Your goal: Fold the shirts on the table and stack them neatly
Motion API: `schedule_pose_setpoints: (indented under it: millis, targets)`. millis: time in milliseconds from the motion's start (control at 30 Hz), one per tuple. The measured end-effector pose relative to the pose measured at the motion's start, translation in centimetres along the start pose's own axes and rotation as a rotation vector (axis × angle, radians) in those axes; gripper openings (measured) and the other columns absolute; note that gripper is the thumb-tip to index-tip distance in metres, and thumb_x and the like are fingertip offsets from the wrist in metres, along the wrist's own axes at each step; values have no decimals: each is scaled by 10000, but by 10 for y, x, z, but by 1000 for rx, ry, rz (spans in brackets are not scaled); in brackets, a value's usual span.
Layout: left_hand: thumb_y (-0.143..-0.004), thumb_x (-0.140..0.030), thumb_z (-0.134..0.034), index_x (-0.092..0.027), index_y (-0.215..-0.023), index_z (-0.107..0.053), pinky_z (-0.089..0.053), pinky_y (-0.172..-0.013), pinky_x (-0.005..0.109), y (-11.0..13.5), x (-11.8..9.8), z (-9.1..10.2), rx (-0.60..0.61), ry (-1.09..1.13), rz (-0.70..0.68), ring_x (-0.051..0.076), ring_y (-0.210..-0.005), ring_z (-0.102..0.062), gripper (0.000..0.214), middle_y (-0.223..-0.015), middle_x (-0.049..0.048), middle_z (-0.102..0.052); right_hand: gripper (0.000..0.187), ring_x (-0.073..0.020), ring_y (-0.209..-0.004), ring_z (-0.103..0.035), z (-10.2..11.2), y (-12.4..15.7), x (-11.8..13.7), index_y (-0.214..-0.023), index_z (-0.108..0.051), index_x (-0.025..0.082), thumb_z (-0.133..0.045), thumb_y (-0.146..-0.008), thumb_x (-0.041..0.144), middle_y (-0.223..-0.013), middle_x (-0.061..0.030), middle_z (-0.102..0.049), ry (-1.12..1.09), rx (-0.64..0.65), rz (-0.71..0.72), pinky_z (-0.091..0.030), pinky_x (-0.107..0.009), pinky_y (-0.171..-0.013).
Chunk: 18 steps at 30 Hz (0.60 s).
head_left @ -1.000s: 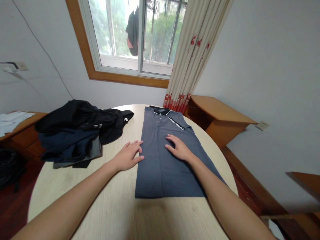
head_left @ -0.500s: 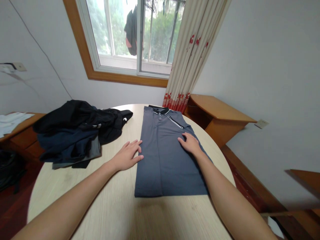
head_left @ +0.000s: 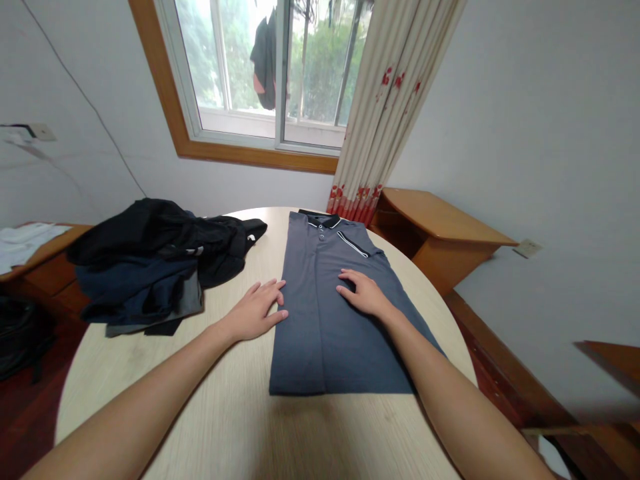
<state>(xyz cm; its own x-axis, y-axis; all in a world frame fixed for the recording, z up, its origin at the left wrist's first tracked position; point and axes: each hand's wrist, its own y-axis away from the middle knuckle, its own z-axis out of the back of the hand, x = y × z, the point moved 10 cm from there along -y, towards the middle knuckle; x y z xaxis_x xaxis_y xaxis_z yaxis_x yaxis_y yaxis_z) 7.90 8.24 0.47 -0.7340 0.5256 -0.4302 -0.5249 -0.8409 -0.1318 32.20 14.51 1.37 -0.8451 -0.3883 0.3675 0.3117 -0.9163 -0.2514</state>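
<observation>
A grey polo shirt (head_left: pixel 325 327) with a black collar lies folded lengthwise on the round wooden table (head_left: pixel 240 427), collar away from me. My right hand (head_left: pixel 364 293) lies flat and open on the shirt's right half, fingers pointing left. My left hand (head_left: pixel 255 310) rests open on the table, its fingertips touching the shirt's left edge. Neither hand holds anything.
A heap of dark clothes (head_left: pixel 155 263) covers the table's far left. A wooden side cabinet (head_left: pixel 435 230) stands to the right behind the table, with a flowered curtain (head_left: pixel 387 107) and a window (head_left: pixel 270 67) beyond. A wooden desk with white cloth (head_left: pixel 25 240) is at far left.
My right hand slid right across the shirt, then back toward its middle. The left hand stayed in place at the shirt's left edge.
</observation>
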Motion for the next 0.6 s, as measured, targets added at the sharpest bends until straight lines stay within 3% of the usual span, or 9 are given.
schedule_pose_setpoints:
  millis: [133, 200, 400, 500, 600]
  targets:
    - [-957, -522, -473, -244, -963, -521, -232, -1202, 588, 0, 0, 0, 5, -1, -1, 293, -1504, -309, 282, -1586, 112, -423, 360, -320, -1316, -556, 13, 1, -29, -1194, -698, 147, -605, -922, 365, -1385, -174, -617, 101, -59, -181, -423, -504, -1119]
    - [-958, -523, -474, -243, -963, -523, -232, -1202, 589, 0, 0, 0, 2, -1, -2, 293, -1503, -311, 284, -1583, 114, -426, 359, -325, -1315, -553, 10, 2, -21, -1195, -697, 145, -601, -926, 363, -1379, -181, -618, 96, -50, -139, -427, -514, -1110]
    - [-958, -523, -473, -242, -963, -528, -239, -1195, 596, 0, -1, 0, 2, -7, -5, 297, -1500, -316, 287, -1584, 118, -423, 350, -284, -1323, -554, -10, 7, 33, -1212, -694, 196, -646, -906, 360, -1396, -146, -614, -74, 52, 219, -411, -499, -1130]
    - [-955, -514, -474, -242, -967, -532, -245, -1194, 592, 0, -1, 1, -5, -7, -4, 296, -1496, -324, 279, -1577, 120, -434, 327, -273, -1300, -576, -9, 6, 29, -1194, -700, 200, -641, -907, 346, -1372, -140, -634, -101, 56, 213, -424, -488, -1121]
    - [-953, -503, -473, -244, -986, -540, -253, -1190, 590, 0, -2, 3, -20, 2, -5, 293, -1489, -340, 269, -1558, 120, -460, 300, -268, -1279, -590, -1, 1, 7, -1156, -712, 201, -630, -907, 347, -1359, -126, -647, -46, 20, 86, -432, -480, -1113]
